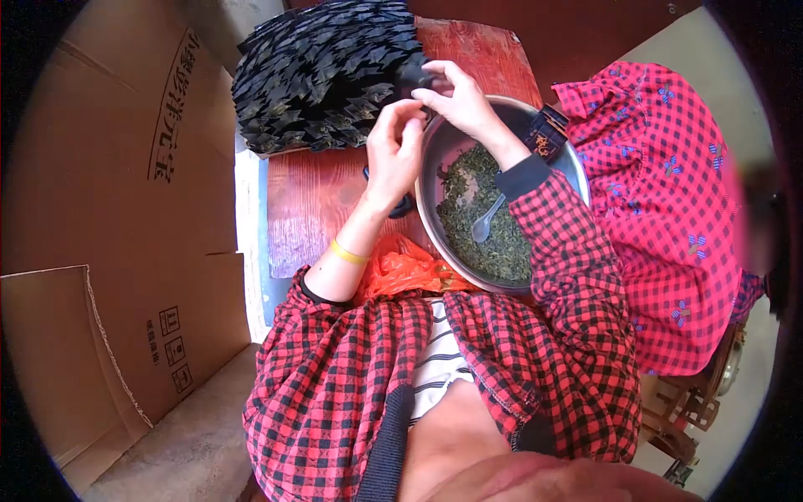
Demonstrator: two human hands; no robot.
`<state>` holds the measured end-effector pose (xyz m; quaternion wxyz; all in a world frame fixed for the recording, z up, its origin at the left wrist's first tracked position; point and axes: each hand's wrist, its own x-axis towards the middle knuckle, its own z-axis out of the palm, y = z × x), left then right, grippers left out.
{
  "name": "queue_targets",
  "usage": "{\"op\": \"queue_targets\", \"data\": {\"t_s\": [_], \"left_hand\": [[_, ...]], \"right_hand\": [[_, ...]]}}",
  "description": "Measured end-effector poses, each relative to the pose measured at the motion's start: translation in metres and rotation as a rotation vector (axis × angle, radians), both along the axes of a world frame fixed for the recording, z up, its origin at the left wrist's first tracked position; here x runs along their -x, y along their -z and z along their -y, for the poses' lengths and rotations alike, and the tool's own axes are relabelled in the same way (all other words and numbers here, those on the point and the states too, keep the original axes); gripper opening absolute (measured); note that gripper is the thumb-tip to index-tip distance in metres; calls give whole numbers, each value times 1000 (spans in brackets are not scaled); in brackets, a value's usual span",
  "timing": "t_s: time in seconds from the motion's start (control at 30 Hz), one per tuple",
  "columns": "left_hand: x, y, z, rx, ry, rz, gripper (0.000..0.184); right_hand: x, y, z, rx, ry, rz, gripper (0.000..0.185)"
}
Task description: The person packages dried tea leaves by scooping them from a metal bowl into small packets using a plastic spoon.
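Observation:
Both hands are raised between the black pile and the metal basin (429, 219). My right hand (460, 102) pinches a small black packet (411, 77), blurred, between thumb and fingers. Just below it my left hand (396, 149) has its fingers curled in, tips close to the right thumb; whatever they grip is too small to make out. A large stack of black packets (322, 71) with jagged ends lies beyond the left hand. Dry, dark green chopped leaves (493, 243) fill part of the basin, with a clear plastic spoon (483, 228) lying on them.
A printed dark packet (548, 134) rests at the basin's right rim. An orange plastic bag (400, 266) sits at the near table edge. The red wooden table (305, 201) lies beneath. A large cardboard box (192, 226) stands left; red checked cloth (661, 209) covers something right.

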<state>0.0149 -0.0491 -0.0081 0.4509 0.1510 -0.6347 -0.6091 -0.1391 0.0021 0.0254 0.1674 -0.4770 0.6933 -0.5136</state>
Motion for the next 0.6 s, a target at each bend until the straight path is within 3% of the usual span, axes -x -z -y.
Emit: {"op": "queue_targets", "data": {"t_s": [0.07, 0.2, 0.27, 0.4, 0.53, 0.6], "left_hand": [[0, -1, 3, -21, 52, 65, 26], [10, 11, 7, 27, 94, 200, 41], [15, 8, 2, 120, 93, 235, 46], [25, -7, -10, 288, 118, 288, 59], [41, -29, -31, 476, 209, 272, 54], [54, -28, -43, 577, 246, 262, 50]], "right_hand": [[7, 2, 1, 11, 88, -181, 53], [26, -23, -46, 11, 163, -217, 41], [50, -36, -86, -13, 290, -680, 33], [82, -35, -156, -173, 440, -612, 19], [65, -23, -182, -416, 508, -773, 27], [62, -13, -181, -383, 545, -789, 27]]}}
